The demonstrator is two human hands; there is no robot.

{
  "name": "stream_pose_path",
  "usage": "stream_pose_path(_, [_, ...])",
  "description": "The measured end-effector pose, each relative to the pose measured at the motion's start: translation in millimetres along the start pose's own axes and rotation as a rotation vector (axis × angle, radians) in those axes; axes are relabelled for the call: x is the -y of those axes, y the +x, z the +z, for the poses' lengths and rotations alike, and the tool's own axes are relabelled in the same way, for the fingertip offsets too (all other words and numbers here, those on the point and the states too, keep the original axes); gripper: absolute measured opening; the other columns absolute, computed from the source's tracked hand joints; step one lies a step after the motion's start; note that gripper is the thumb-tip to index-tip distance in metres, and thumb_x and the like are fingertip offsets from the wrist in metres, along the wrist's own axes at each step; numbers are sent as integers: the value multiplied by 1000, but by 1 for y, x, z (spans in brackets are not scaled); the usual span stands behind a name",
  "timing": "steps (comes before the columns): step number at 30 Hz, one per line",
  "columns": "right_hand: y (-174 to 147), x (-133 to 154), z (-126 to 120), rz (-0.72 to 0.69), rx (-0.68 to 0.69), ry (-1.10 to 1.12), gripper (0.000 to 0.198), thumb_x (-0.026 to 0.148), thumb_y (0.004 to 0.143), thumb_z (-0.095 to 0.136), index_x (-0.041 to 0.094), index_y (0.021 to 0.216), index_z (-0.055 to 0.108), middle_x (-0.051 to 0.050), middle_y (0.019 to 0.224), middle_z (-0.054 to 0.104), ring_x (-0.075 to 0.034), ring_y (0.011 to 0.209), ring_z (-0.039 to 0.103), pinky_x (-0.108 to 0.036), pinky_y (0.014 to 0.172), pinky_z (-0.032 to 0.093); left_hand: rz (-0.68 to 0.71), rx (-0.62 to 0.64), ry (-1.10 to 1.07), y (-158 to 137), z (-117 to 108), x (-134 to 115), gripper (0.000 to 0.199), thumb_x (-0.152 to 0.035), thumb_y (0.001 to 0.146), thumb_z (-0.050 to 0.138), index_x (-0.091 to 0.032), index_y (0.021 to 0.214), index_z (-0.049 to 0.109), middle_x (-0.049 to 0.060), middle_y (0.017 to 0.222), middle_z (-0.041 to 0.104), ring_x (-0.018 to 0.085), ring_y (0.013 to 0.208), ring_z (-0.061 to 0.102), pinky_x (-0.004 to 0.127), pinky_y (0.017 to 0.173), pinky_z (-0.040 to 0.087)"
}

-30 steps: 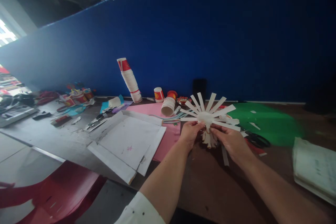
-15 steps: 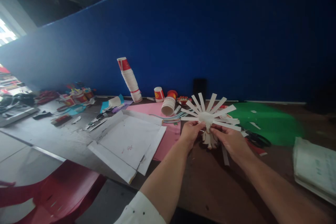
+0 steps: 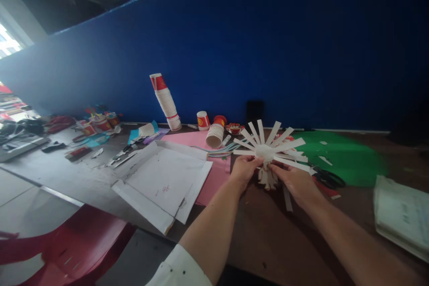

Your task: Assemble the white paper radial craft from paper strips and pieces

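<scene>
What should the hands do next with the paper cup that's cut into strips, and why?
Probably bend down the next strip. Both the left hand and right hand pinch the cut cup near its round base; the upper strips fan out flat, while those beneath the base bunch together, curled and unspread.

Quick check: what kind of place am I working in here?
Likely a craft workshop table: a stack of paper cups, coloured paper sheets and scissors lie about, and both hands hold a cut paper cup fanned into strips.
</scene>
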State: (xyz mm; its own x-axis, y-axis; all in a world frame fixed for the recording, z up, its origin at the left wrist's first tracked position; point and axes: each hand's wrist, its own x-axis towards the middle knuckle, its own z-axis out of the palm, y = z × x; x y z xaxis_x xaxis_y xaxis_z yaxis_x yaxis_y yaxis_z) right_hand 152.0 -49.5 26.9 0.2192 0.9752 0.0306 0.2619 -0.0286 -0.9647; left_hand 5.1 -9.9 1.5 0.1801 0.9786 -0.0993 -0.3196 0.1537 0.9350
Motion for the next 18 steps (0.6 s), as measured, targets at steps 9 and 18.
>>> stream_pose_path(9, [0,-4,3,-10,-1,43,26,42,68,75,24,86,79,-3,87,80,-27,87,72,-38,84,52,-30,1,-84,0,1,-1,34,-42,58,89,-15,70,72,3,66,67,15,61,59,29,64,48])
stream_pose_path(18, [12,-21,10,-26,-10,163,33,43,67,76,19,89,78,-5,83,79,-24,74,71,-36,70,56,-47,32,-189,-1,2,-6,49,-51,55,91,-13,78,70,4,74,67,13,66,59,26,62,45])
